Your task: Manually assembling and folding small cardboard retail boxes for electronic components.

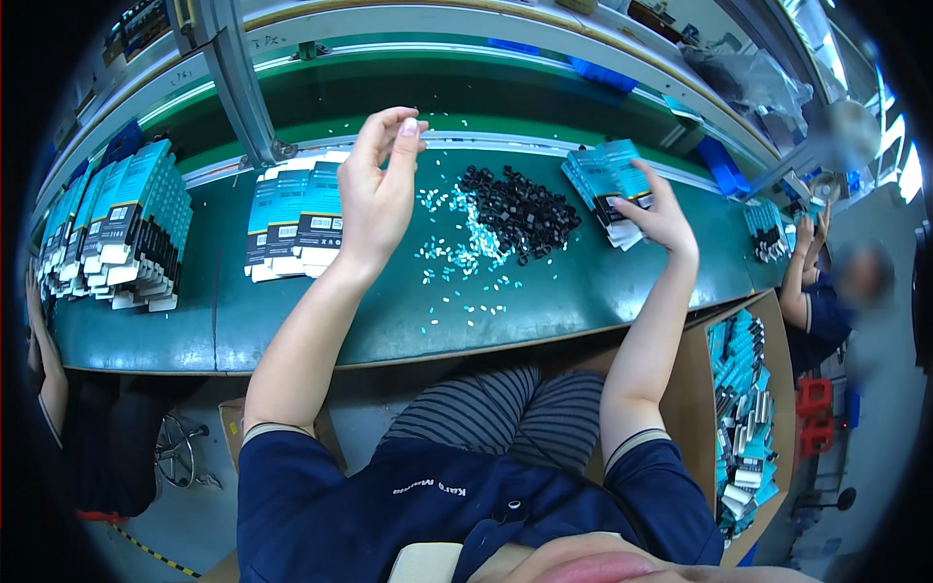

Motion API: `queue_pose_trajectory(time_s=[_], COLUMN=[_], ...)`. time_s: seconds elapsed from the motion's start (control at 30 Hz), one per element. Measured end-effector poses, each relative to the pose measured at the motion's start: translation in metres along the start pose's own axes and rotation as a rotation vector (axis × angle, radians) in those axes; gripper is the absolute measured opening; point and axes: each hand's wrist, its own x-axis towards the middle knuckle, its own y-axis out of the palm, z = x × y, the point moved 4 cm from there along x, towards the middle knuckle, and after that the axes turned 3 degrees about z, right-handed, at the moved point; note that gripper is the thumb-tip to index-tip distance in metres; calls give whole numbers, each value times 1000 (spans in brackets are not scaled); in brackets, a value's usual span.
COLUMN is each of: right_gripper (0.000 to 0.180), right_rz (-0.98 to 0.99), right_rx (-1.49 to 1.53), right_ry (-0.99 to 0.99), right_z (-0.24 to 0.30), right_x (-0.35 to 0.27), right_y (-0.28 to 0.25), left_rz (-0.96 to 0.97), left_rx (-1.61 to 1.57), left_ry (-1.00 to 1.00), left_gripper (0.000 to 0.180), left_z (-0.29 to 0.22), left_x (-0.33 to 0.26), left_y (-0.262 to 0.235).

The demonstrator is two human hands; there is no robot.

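Note:
My left hand (379,189) is raised over the bench, its fingers curled toward the thumb; anything between the fingertips is too small to make out. Under and left of it lie teal, white and black flat cartons (284,219), laid in overlapping columns. My right hand (664,212) closes on a fanned bundle of the same kind of flat cartons (598,175), thumb and fingers at its right side. Between my hands sits a heap of small black plastic parts (520,209). Many tiny white and teal pieces (466,255) are scattered along its left side.
A large stack of cartons (121,228) stands at the left end of the green bench (389,335). An open cardboard box (777,389) full of cartons is at my right. A metal post (228,87) rises behind the bench. Co-workers (821,291) sit on both sides.

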Motion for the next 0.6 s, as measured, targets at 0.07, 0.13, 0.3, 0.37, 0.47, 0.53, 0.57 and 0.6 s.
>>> queue_pose_trajectory(time_s=[0.07,0.13,0.3,0.37,0.47,0.53,0.57,0.6], right_gripper=[77,89,111,113,114,113,113,113], right_rz=[79,83,104,170,206,182,176,176], right_rx=[-144,-95,-333,-355,-407,-348,-334,-320], right_ry=[115,138,185,308,289,246,257,265], right_z=[-13,-2,-3,3,-2,-19,-21,-22], right_x=[4,10,27,30,37,43,43,41], right_y=[23,31,39,36,29,27,26,27], left_rz=[5,30,75,61,38,57,43,25], left_rx=[3,38,39,34,3,1,-17,-32], left_ry=[5,-24,-70,-91,-92,-92,-84,-81], left_gripper=[25,27,24,23,22,21,20,20], left_z=[2,8,20,25,30,29,29,27], left_x=[2,3,8,10,14,15,15,12], left_y=[-2,-8,-6,-10,-13,-11,-11,-13])
